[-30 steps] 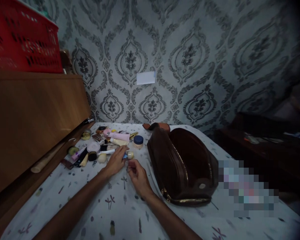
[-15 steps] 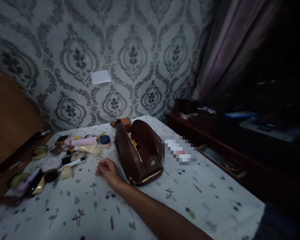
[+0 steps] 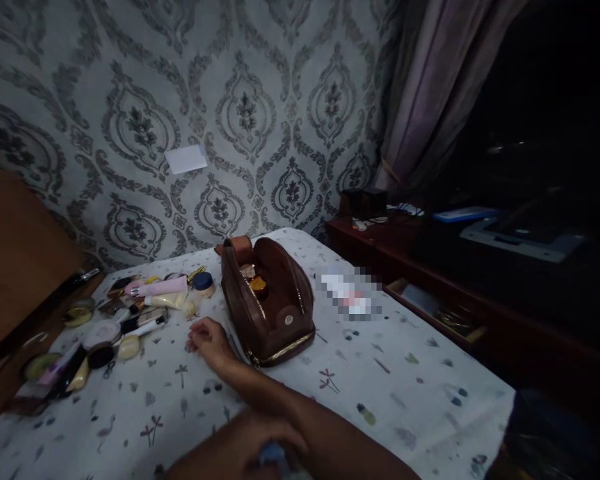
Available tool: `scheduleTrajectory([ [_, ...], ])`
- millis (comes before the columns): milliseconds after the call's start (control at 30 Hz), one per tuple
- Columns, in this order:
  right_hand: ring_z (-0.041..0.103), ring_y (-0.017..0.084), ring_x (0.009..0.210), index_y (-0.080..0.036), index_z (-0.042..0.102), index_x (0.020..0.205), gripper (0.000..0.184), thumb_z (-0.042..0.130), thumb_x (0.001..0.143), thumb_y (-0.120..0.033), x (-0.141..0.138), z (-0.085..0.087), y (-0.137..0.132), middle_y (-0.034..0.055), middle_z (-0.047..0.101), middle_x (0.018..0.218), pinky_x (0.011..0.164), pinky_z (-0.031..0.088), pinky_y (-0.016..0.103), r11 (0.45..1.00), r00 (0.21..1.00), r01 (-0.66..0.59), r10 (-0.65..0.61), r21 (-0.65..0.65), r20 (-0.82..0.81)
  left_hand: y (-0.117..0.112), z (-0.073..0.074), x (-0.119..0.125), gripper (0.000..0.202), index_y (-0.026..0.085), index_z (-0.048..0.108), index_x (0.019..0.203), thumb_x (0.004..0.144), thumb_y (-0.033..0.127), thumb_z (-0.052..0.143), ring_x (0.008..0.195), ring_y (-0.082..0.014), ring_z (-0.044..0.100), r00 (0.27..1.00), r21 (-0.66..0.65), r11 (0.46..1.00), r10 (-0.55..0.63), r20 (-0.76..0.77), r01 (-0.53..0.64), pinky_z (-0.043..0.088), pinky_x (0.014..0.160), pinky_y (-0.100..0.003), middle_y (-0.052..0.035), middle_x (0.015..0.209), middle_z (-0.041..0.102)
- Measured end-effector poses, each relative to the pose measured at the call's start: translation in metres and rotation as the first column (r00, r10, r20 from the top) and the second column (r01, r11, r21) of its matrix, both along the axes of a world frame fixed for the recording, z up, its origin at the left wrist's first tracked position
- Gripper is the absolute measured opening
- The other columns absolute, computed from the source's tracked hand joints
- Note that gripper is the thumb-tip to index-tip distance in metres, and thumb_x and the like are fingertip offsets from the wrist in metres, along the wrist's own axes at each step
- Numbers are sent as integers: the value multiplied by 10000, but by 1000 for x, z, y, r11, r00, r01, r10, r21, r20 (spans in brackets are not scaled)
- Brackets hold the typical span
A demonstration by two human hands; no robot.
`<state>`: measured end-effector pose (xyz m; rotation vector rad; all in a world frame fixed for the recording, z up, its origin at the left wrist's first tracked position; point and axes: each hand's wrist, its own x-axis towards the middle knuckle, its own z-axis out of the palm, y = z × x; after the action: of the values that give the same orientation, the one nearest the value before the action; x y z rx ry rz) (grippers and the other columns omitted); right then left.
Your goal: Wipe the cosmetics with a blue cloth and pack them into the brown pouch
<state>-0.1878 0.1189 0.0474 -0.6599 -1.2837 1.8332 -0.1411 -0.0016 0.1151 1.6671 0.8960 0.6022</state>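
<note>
My right hand (image 3: 210,341) rests on the patterned cloth just left of a brown handbag (image 3: 243,317), its fingers loosely curled and slightly apart with nothing seen in them. The bag stands unzipped and wide open, with a gold-coloured jar (image 3: 257,285) inside. From the bottom edge my left hand (image 3: 253,437) reaches across to my right forearm. It is blurred and closed around a small blue thing (image 3: 271,453), whose kind I cannot make out. Left of my right hand lie several cosmetics, among them a pink tube (image 3: 163,287) and a dark-lidded jar (image 3: 203,283).
A brown box-like panel (image 3: 25,260) borders the cosmetics on the left. Right of the bag lies a pixelated item (image 3: 350,293). Beyond the cloth's right edge is a dark red desk (image 3: 370,243) with an open drawer (image 3: 437,313). Patterned wallpaper (image 3: 250,167) rises behind.
My left hand has come in from the bottom with the blue thing, over to my right forearm. My right hand has stayed beside the bag. The view has turned slightly right.
</note>
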Motion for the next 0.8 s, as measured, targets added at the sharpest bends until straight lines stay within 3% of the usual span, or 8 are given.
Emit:
scheduleTrajectory([
  [100,611,132,589,-205,557,823,88,584,740,-192,4,-2,1,-41,594,653,604,512,258,1000,1000,-9,9,9,-7,9,13,-31,288,200,695,1111,880,198,522,851,-202,660,944,118,948,310,-115,-297,532,786,-324,-57,925,716],
  [167,645,152,680,-208,559,861,103,566,762,-236,7,-4,2,-17,622,733,668,530,282,1000,1000,-4,5,13,-31,15,20,-56,300,189,695,1091,876,193,486,845,-204,657,850,300,850,495,-178,-432,524,796,-322,-51,887,713],
  [267,662,180,787,-209,567,869,184,605,712,-297,8,-5,5,0,641,789,726,536,293,1000,997,3,-3,0,-76,26,21,-94,301,205,669,1112,876,196,483,1017,-242,645,649,608,659,704,-290,-443,496,930,-383,-77,1063,710],
  [333,658,188,793,-210,575,875,238,623,681,-339,8,-5,7,4,646,786,725,538,304,1000,995,11,-14,-27,-100,34,14,-117,329,194,623,1194,905,221,468,1108,-262,617,503,716,591,777,-379,-373,477,977,-421,-113,1180,674],
  [433,653,186,787,-210,589,890,296,652,674,-403,7,-5,8,10,650,785,728,537,316,998,991,20,-28,-64,-131,44,-1,-143,409,180,546,1313,953,362,482,1298,-334,505,269,727,620,784,-559,-296,391,1060,-563,-176,1356,581],
  [533,651,177,792,-206,612,874,328,722,653,-421,7,-3,8,12,654,798,747,533,316,996,987,16,-29,-83,-159,47,-12,-159,487,202,493,1377,975,473,454,1385,-357,430,202,660,689,722,-662,-300,318,1084,-645,-181,1452,520],
  [667,657,172,759,-197,633,890,366,774,633,-417,8,-1,6,16,667,806,725,533,312,993,984,-9,-12,-115,-176,53,-5,-173,418,241,561,1285,1022,466,328,1227,-240,582,221,682,670,742,-633,-293,427,1039,-428,-91,1298,650],
  [800,670,180,754,-197,644,861,352,800,622,-403,8,0,7,14,677,792,686,524,297,989,985,-28,3,-142,-173,75,9,-202,369,190,666,1056,1018,315,320,1066,-229,634,118,723,614,782,-613,-318,462,940,-338,-105,1080,706],
])
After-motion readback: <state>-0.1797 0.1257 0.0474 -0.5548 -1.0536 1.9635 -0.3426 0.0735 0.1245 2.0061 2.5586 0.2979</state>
